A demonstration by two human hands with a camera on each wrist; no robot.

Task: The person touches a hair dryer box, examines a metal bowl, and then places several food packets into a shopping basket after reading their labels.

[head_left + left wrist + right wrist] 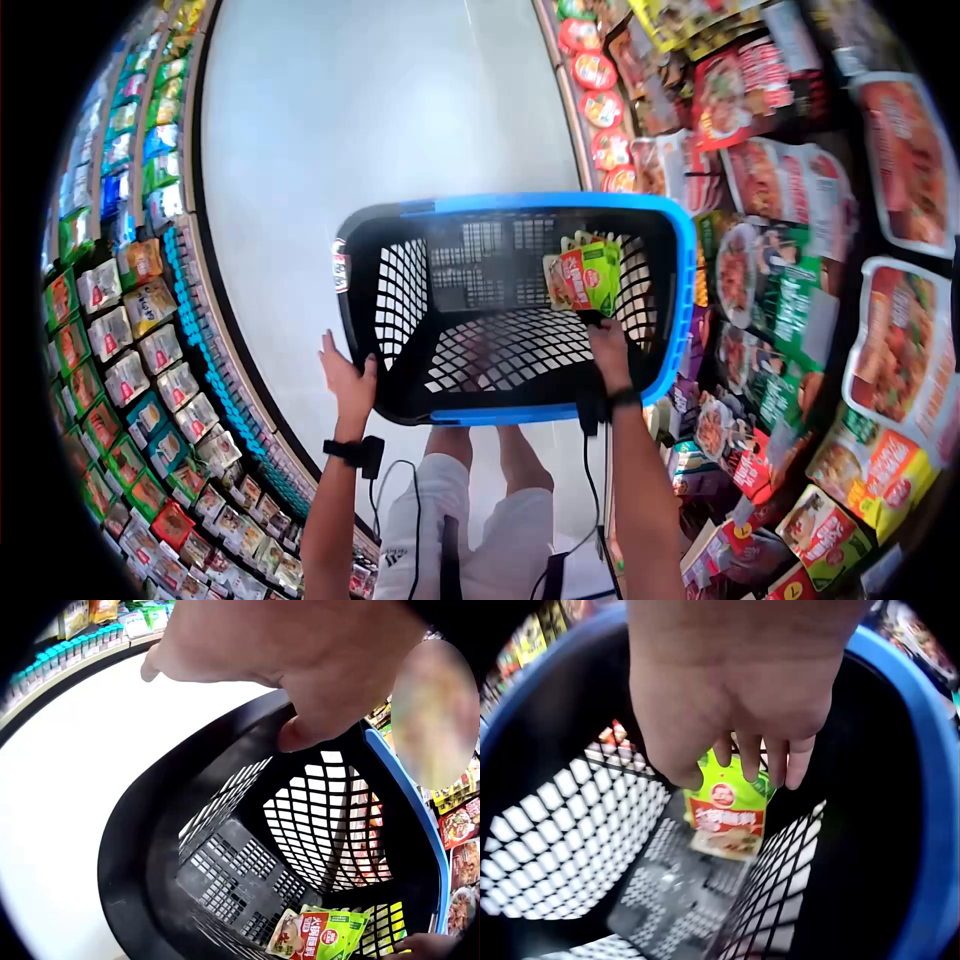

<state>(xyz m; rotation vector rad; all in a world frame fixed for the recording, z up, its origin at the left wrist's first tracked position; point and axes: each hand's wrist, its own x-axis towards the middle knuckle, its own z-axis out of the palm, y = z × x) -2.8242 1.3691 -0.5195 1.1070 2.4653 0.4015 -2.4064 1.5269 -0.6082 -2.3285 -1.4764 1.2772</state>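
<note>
A black plastic basket (390, 400) with a blue rim spans the middle of the head view. Inside its right end lie several overlapping green-and-red seasoning packets (585, 278), near the latticed wall. My right hand (608, 355) reaches down inside the basket, fingers loosely extended. In the right wrist view its fingertips overlap the top of the packets, while the left wrist view shows the hand beside them. At the basket's near left corner is my left hand (348, 385), fingers spread outside and thumb over the black rim. Its palm side is mostly hidden.
Shelves of packaged food (790, 300) rise close on the right, near the basket's blue end. Another stocked shelf (130, 370) runs along the left. A pale floor (385, 100) stretches ahead between them. Cables (415, 510) hang from both wrists.
</note>
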